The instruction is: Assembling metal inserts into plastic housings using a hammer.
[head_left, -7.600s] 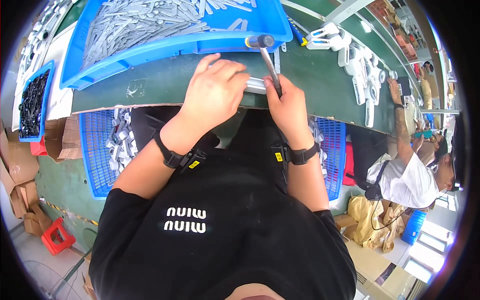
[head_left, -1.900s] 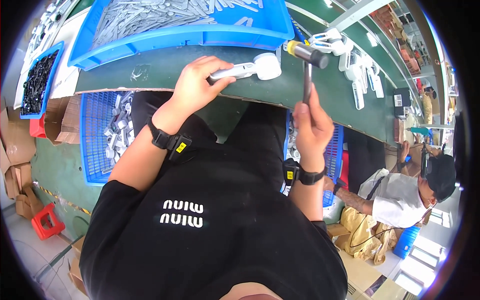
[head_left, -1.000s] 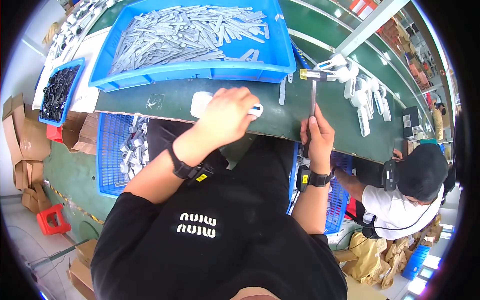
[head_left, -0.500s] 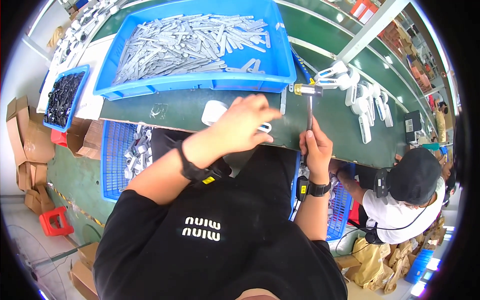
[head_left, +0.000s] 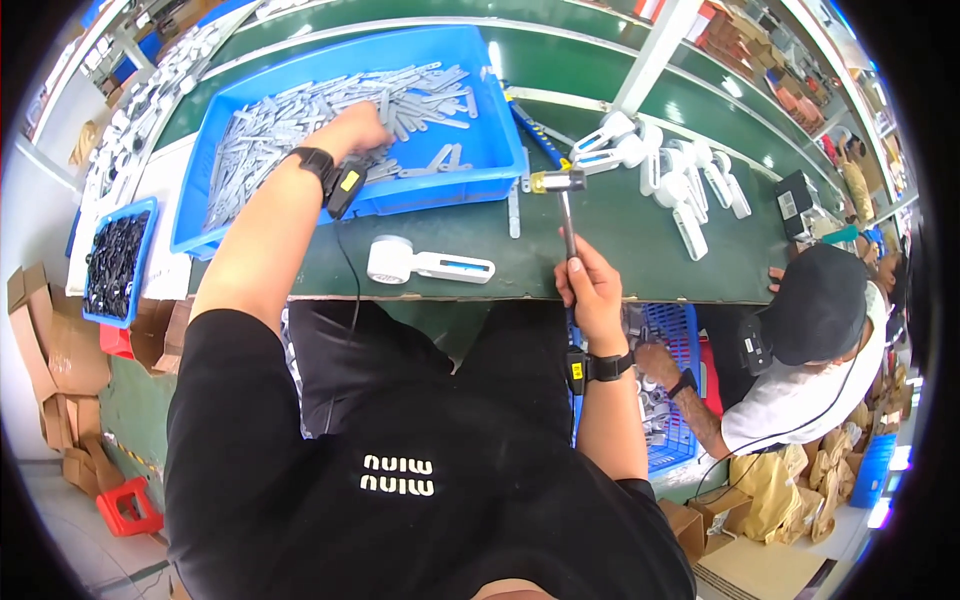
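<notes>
Grey flat narrow strips [head_left: 285, 125] are heaped in a large blue rectangular bin [head_left: 445, 190], and the left hand [head_left: 365, 128] is set among them with its fingers curled; whether a strip is held cannot be told. A metal-shafted hammer [head_left: 566, 212] with a yellow-and-black head is gripped by the right hand [head_left: 594, 282], its head pointed away over the green tabletop [head_left: 625, 235]. Near the front edge, a white round-headed part [head_left: 425, 264] with a long slotted handle is laid, untouched by either hand. Similar white parts [head_left: 688, 230] are clustered farther right.
</notes>
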